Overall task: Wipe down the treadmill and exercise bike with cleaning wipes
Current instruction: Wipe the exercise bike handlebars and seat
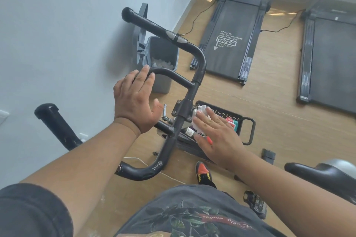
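The exercise bike's black handlebar (198, 75) fills the middle of the view, and its saddle (325, 175) shows at the right. My left hand (134, 100) rests on the curved inner loop of the bar with straight fingers. My right hand (215, 134) presses a crumpled white wipe (198, 119) with flat fingers against the right side of the central stem clamp. One treadmill (233, 38) lies on the floor at the back, and a second treadmill (331, 59) is at the far right.
A grey bin (163, 54) with its lid up holds used wipes by the wall. Under the handlebar, a black basket (248, 127) with supplies sits on the wooden floor. A pedal (256, 204) is at lower right. The wall runs close on the left.
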